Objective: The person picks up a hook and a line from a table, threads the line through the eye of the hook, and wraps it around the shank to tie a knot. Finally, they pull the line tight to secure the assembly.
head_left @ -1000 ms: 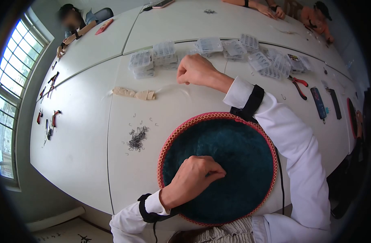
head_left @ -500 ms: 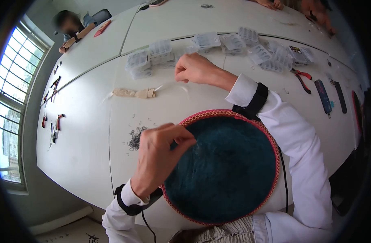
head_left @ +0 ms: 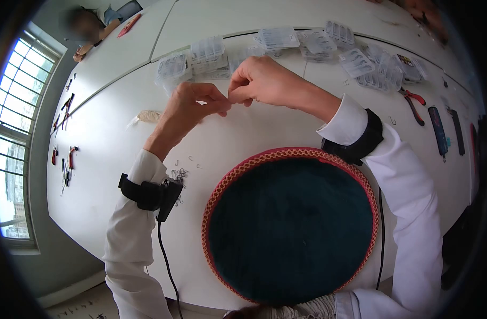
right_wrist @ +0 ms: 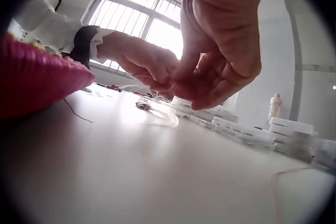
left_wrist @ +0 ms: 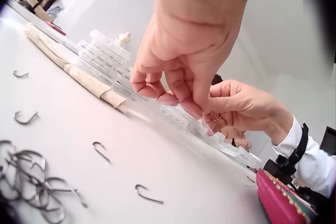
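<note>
In the head view, the left hand (head_left: 193, 109) and right hand (head_left: 262, 82) meet at upper centre, each with thumb pressed to fingers in a tight pinch, probably tip to tip because what they hold is so slight; clear boxes (head_left: 278, 38) limit the space just beyond, while the gap down to the braided rim of the round cushion (head_left: 291, 228) leaves room to part. A cloth roll (head_left: 148, 116) shows partly behind the left wrist. In the left wrist view the pinches touch right of centre, and hooks (left_wrist: 38, 184) heap at lower left (a few lie singly, easier to pick up). In the right wrist view, fine pale strands (right_wrist: 135, 86) show left of centre at the fingertips, seemingly held between both pinches, though blur leaves this uncertain.
</note>
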Tool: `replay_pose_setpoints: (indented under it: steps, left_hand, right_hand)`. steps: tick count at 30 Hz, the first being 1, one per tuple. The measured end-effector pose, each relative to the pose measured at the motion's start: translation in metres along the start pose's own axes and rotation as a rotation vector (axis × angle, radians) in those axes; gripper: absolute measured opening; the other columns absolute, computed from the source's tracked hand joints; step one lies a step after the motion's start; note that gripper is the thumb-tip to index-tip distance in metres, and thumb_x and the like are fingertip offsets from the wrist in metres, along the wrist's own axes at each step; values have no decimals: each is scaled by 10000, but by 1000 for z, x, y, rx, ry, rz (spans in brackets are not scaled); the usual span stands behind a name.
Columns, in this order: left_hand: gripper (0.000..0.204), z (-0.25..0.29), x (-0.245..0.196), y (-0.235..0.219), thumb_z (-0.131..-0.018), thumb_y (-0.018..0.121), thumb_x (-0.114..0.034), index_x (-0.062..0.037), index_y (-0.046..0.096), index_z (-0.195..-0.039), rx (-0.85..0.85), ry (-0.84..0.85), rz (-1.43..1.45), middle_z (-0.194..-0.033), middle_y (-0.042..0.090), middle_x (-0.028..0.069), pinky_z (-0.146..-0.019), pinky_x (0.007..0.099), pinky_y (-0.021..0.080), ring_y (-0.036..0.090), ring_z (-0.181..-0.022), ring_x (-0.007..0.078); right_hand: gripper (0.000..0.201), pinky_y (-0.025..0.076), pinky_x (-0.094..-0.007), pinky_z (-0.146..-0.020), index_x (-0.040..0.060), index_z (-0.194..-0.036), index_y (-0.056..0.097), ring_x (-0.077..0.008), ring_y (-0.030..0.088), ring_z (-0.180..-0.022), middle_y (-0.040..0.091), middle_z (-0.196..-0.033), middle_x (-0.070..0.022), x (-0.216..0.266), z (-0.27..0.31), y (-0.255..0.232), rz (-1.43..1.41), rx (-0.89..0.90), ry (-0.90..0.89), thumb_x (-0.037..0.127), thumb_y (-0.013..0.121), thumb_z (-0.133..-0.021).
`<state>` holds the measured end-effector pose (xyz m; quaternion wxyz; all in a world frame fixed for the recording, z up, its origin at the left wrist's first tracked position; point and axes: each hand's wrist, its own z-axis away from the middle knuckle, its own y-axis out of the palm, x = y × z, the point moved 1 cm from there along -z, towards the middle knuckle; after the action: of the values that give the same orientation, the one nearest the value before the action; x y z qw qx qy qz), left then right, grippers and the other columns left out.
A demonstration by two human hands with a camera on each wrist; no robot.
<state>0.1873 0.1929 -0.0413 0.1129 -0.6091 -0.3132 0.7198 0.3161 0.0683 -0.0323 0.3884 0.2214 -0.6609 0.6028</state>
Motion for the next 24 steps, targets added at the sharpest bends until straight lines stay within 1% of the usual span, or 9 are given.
replay_pose_setpoints:
  steps: [2,4,7,8,10,16,17,19,24]
  left_hand:
    - [95,0,2,1,-751,662,-133,-40,672,-769,8,-40,29,-668,649,34,-497,205,370,556,-591,61]
    - [116,2,-2,1,-752,666,-155,-40,675,-759,18,-89,44,-657,646,31,-492,204,362,548,-581,57]
    - [126,2,2,1,-751,670,-172,-47,680,-762,-7,-144,94,-646,644,28,-482,202,347,536,-570,48]
    - [126,2,1,-1,-751,670,-172,-47,680,-762,-7,-146,99,-646,644,28,-482,202,347,536,-570,48]
    - [95,1,2,0,-767,662,-119,-36,682,-808,-24,-131,82,-660,648,51,-532,198,417,578,-581,74]
    - [98,1,6,0,-776,656,-123,-30,676,-797,11,-135,103,-699,657,74,-660,245,464,615,-629,110]
    - [98,1,7,-1,-776,656,-123,-30,676,-797,13,-132,105,-699,657,74,-660,245,464,615,-629,110]
    - [100,1,9,-2,-774,660,-124,-27,673,-792,14,-131,111,-701,657,77,-666,248,470,625,-644,116]
    - [89,1,8,-1,-773,662,-120,-32,671,-786,29,-142,117,-706,659,77,-658,247,474,629,-645,118]
  right_hand:
    - [182,437,-244,-576,9,-759,653,-109,583,-632,610,-651,-53,-1,0,-1,11,18,7,183,601,-736]
    - [201,442,-244,-606,24,-836,646,-103,579,-684,620,-728,-40,-6,1,-2,-124,-27,50,209,591,-781]
    - [220,443,-245,-637,34,-898,630,-96,572,-742,618,-796,-21,-9,11,-14,-197,-37,131,230,579,-813]
    - [220,443,-245,-637,34,-898,630,-96,572,-742,618,-796,-21,-10,16,-18,-195,-34,135,230,579,-813]
    - [209,452,-267,-626,6,-844,639,-130,584,-712,625,-779,-65,-15,26,-24,-203,1,141,204,621,-781]
    - [182,440,-259,-618,9,-826,641,-122,572,-691,618,-747,-56,-16,26,-26,-209,7,126,173,655,-747]
    - [182,440,-259,-618,9,-826,641,-122,572,-691,618,-747,-56,-17,25,-25,-207,5,129,173,655,-747]
    - [165,419,-222,-603,46,-841,638,-70,539,-671,604,-744,6,-20,22,-24,-147,-5,111,195,636,-769]
    - [155,416,-224,-586,48,-836,639,-69,536,-665,605,-743,6,-22,22,-25,-128,-73,97,187,637,-766]
